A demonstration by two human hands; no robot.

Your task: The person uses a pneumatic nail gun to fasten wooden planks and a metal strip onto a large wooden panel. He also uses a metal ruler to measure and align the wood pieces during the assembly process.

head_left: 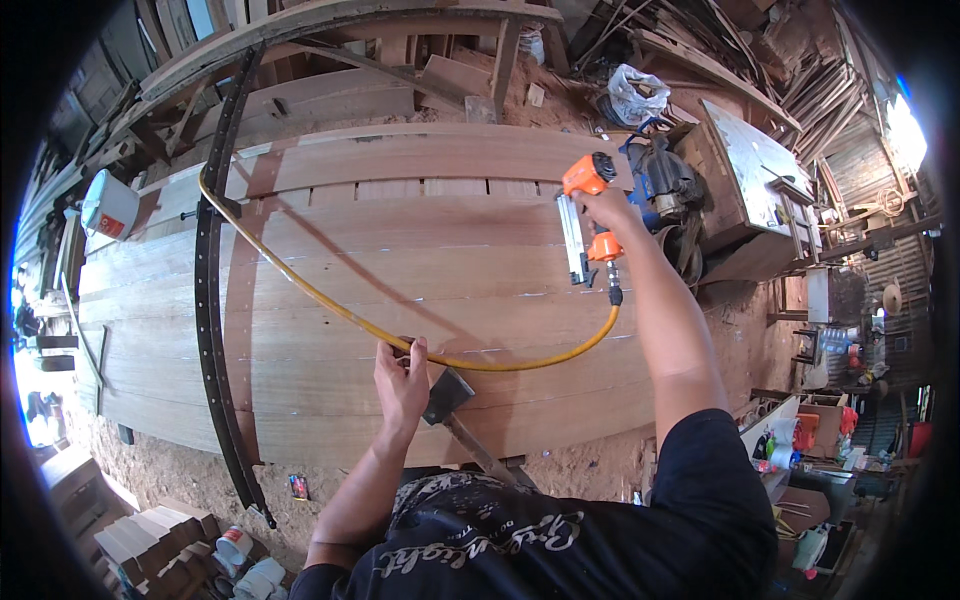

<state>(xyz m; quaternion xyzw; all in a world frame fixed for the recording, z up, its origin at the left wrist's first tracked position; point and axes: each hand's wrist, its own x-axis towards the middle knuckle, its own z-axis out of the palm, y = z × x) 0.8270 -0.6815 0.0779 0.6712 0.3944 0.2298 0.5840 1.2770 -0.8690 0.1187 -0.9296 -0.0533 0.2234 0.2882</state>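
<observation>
My right hand [607, 212] is wrapped round the handle of an orange pneumatic nail gun [588, 173], held up over the right part of a wide wooden panel [330, 390]. From the gun's lower end a yellow air hose [520, 365] loops down and left, then runs up to the far left. My left hand [402, 385] grips this hose between thumb and fingers near the panel's front middle. Close beside that hand lies a hammer [447, 397] with a dark, blocky head; its wooden handle points toward me.
Across the panel's left part stretches a long black perforated bar clamp [207, 300]. A white bucket [110, 205] stands at the far left. Beyond the right end sits a blue machine [655, 180] beside a wooden cabinet [735, 170]. Wood scraps [790, 80] pile up at the back right.
</observation>
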